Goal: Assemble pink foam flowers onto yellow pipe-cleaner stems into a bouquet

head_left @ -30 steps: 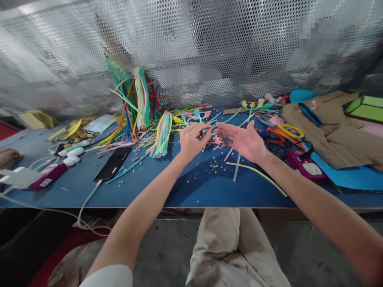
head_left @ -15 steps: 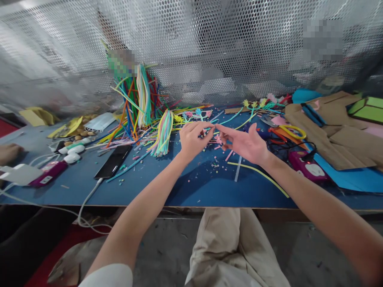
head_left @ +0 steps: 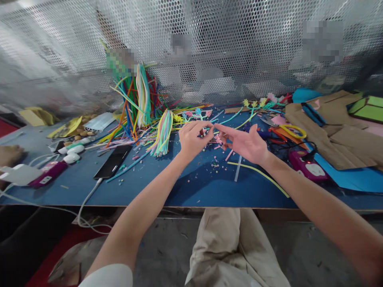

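Over the blue table, my left hand [head_left: 193, 137] is closed in a pinch, thumb against index finger. Whatever sits in that pinch is too small or hidden to name. Facing it, my right hand [head_left: 245, 144] has its thumb raised and its index finger stretched toward the left fingertips; the other fingers are curled. A fuzzy pink flower shape [head_left: 219, 138] shows by the curled right fingers; I cannot tell whether they touch it. Below lie a short pink stem [head_left: 229, 154], a clear stick [head_left: 238, 169] and a yellow pipe cleaner [head_left: 260, 172].
A bundle of pastel pipe cleaners [head_left: 163, 133] and a taller colourful bunch [head_left: 140, 97] stand left. A black phone [head_left: 113, 161] is on its cable. Yellow-handled scissors [head_left: 291, 131], a purple power strip [head_left: 308, 165] and brown paper [head_left: 338, 131] lie right. Another person's hand [head_left: 10, 155] is far left.
My hands keep almost the same pose and place. Only a very slight shift of the left fingers shows.
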Motion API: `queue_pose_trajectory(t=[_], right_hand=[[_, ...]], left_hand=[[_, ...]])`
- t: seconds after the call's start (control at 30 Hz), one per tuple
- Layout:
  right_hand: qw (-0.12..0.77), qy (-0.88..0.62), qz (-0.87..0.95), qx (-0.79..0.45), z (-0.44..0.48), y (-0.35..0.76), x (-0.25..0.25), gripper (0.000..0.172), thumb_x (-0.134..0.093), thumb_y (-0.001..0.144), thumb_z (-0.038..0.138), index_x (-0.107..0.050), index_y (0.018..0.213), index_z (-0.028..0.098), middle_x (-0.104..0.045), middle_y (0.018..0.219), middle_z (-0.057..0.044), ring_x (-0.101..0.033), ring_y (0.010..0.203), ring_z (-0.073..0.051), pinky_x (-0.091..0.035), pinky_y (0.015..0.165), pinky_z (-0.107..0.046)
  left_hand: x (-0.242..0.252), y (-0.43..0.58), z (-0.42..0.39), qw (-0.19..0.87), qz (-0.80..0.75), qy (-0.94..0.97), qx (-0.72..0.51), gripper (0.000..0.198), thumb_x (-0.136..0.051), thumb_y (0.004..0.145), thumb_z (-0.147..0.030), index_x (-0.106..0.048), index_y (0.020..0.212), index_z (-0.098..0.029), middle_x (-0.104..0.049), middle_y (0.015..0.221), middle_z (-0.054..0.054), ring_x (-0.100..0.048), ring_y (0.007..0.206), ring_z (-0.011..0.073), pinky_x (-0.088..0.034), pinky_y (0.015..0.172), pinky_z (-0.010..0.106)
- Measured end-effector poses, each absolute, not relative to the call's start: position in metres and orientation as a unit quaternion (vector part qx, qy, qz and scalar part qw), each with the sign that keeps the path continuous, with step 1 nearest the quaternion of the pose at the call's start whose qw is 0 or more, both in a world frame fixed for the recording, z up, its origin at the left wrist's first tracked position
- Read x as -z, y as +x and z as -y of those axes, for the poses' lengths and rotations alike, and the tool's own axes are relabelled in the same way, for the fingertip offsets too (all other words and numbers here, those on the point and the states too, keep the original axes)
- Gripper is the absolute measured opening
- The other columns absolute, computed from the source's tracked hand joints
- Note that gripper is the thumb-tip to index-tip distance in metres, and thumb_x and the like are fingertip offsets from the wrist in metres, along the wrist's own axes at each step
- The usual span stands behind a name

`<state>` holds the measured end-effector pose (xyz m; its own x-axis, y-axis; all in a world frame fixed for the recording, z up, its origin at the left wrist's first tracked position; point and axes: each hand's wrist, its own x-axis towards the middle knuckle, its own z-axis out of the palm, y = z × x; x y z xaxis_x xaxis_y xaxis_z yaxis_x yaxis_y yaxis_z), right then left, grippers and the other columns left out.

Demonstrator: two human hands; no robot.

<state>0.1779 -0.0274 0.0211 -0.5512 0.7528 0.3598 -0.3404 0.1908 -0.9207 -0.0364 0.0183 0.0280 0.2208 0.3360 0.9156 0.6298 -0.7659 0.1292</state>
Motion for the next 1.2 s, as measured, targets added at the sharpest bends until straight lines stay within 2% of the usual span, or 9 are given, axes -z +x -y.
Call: queue_pose_trajectory(t=[0.23,0.53,0.9,1.2], right_hand=[[0.459,-0.168,0.608,-0.625,0.0287,0.1811,-0.0253,0.104,-0.004,0.087,0.089,-0.057,0.148,0.024,-0.061,0.131,-0.012,-0.052,0.120,-0.030,-0.049,0.099,-0.047],[0.456,-0.168,0.614,-0.622,0.0284,0.1805,-0.0256,0.102,-0.006,0.088,0.089,-0.059,0.146,0.024,-0.062,0.131,-0.011,-0.053,0.118,-0.029,-0.049,0.097,-0.045],[0.440,-0.148,0.631,-0.621,0.0277,0.1807,-0.0227,0.101,-0.008,0.089,0.088,-0.058,0.148,0.023,-0.062,0.133,-0.012,-0.054,0.112,-0.028,-0.049,0.095,-0.044],[0.449,-0.153,0.606,-0.638,0.0287,0.1797,-0.0254,0.103,-0.006,0.086,0.090,-0.061,0.145,0.025,-0.062,0.131,-0.011,-0.054,0.114,-0.028,-0.052,0.092,-0.042]], left_hand=[[-0.0275,-0.0391,-0.0213,0.120,0.320,-0.761,0.551,0.007,-0.066,0.091,-0.024,-0.071,0.087,-0.022,-0.069,0.073,-0.002,-0.057,0.060,0.0110,-0.047,0.068,0.028],[-0.0246,-0.0389,-0.0218,0.133,0.303,-0.771,0.544,0.011,-0.069,0.094,-0.033,-0.076,0.093,-0.025,-0.077,0.079,-0.001,-0.063,0.061,0.0114,-0.050,0.070,0.029],[-0.0263,-0.0365,-0.0196,0.133,0.309,-0.775,0.536,0.010,-0.068,0.092,-0.028,-0.073,0.086,-0.022,-0.073,0.072,-0.002,-0.060,0.059,0.0112,-0.048,0.067,0.029],[-0.0299,-0.0372,-0.0174,0.120,0.308,-0.780,0.531,0.011,-0.066,0.093,-0.030,-0.072,0.089,-0.023,-0.071,0.071,-0.002,-0.056,0.056,0.0106,-0.046,0.063,0.028]])
